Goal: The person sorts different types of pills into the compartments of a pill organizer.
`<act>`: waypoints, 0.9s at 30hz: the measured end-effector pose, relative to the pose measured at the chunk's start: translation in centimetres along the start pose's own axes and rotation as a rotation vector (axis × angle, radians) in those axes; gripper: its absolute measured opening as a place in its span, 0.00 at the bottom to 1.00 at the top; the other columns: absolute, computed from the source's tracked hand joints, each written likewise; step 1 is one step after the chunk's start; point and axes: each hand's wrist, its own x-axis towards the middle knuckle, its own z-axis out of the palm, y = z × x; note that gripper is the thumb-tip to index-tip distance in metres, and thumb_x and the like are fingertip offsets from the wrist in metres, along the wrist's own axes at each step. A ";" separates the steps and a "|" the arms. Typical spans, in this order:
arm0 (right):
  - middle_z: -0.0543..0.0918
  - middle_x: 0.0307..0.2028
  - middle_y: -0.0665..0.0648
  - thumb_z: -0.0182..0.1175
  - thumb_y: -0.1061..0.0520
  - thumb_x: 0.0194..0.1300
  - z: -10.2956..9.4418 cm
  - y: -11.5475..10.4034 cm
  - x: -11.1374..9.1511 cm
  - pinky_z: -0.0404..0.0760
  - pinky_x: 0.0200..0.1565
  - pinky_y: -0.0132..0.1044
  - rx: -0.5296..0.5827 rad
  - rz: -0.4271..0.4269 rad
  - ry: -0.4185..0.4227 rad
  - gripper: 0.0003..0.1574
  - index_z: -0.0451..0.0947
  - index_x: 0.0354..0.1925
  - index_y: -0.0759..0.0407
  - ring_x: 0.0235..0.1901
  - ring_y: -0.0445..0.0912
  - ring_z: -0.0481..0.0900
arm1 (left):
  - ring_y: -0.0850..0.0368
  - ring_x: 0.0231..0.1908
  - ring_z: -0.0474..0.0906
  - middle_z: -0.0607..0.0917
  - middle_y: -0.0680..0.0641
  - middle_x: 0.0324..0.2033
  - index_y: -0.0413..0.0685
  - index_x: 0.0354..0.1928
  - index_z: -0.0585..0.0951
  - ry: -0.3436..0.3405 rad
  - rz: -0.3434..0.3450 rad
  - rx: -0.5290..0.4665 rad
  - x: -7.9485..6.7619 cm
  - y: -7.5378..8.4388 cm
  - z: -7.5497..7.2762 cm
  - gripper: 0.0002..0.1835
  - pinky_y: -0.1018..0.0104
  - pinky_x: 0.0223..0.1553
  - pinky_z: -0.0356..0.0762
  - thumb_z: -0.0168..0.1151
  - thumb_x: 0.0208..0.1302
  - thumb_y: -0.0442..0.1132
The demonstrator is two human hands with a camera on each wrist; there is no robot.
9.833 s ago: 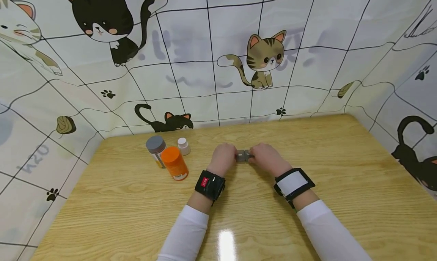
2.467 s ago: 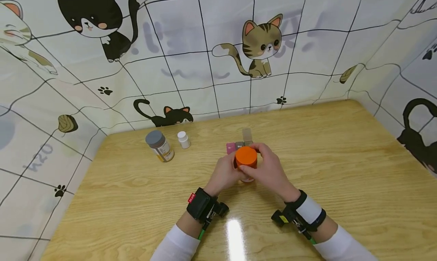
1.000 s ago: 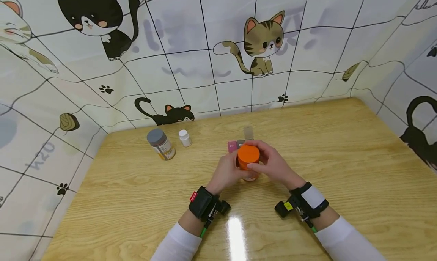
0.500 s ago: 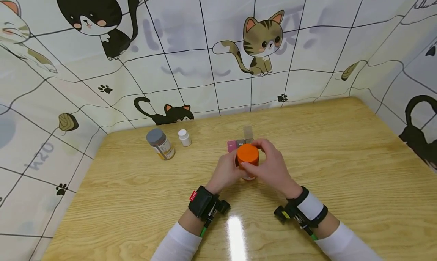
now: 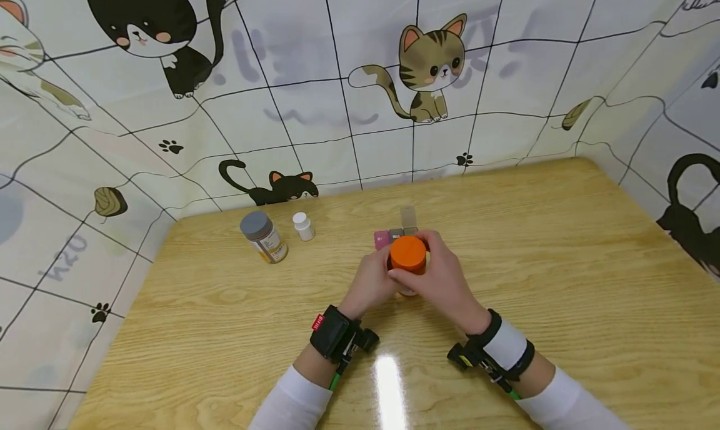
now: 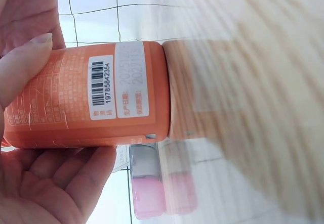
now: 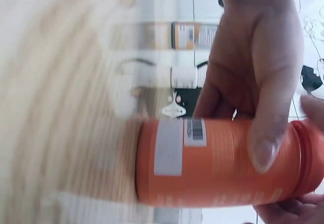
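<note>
An orange plastic bottle [image 6: 61, 97] stands upright on the wooden table. My left hand [image 5: 367, 285] grips its body, thumb across the front. My right hand [image 5: 447, 286] holds the orange cap [image 5: 408, 251] between thumb and fingers. Seen from the right wrist, the cap sits on the bottle [image 7: 217, 158], and a white label with a barcode shows near the base. Just behind the hands lies a small pill box [image 5: 382, 239] with pink and grey compartments. One translucent lid [image 5: 408, 215] on it stands raised; the hands and bottle partly hide the box.
On the left of the table [image 5: 225, 330] stand a grey-capped bottle [image 5: 264, 237] and, beside it, a small white bottle [image 5: 303, 227]. A cat-print cloth [image 5: 315, 130] rises behind the table and along both sides.
Earlier both hands held the pill box; now they hold the orange bottle, which stood beside the grey-capped one. Over the last second my right thumb has shifted left across the cap.
</note>
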 end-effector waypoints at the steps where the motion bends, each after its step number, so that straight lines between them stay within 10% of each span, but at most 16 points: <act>1: 0.73 0.48 0.65 0.71 0.56 0.48 0.1 0.0 -0.1 0.68 0.50 0.54 0.009 0.007 0.023 0.39 0.62 0.53 0.67 0.48 0.54 0.70 | 0.61 0.37 0.74 0.82 0.50 0.40 0.45 0.49 0.75 -0.004 0.000 -0.004 0.0 0.0 0.1 0.24 0.65 0.45 0.72 0.71 0.48 0.38; 16: 0.74 0.49 0.62 0.64 0.66 0.54 -3.1 1.2 0.9 0.68 0.55 0.39 0.273 -0.029 -0.093 0.32 0.63 0.56 0.66 0.49 0.49 0.71 | 0.62 0.40 0.74 0.81 0.51 0.42 0.46 0.51 0.74 -0.040 -0.011 -0.053 0.1 0.3 0.4 0.27 0.66 0.45 0.72 0.72 0.47 0.39; 22: 0.75 0.45 0.64 0.65 0.59 0.54 -8.6 0.1 1.2 0.74 0.46 0.47 -0.123 0.036 -0.006 0.30 0.65 0.53 0.67 0.41 0.53 0.73 | 0.62 0.41 0.73 0.81 0.51 0.44 0.47 0.54 0.73 -0.040 -0.040 -0.053 0.2 0.1 0.4 0.32 0.66 0.45 0.72 0.75 0.44 0.41; 27: 0.74 0.38 0.67 0.67 0.55 0.50 -12.0 1.0 0.1 0.74 0.35 0.47 -0.549 0.117 -0.197 0.34 0.67 0.49 0.73 0.33 0.54 0.72 | 0.61 0.42 0.73 0.80 0.50 0.45 0.46 0.54 0.73 -0.031 -0.047 -0.038 0.1 -0.1 0.0 0.32 0.64 0.46 0.72 0.75 0.44 0.41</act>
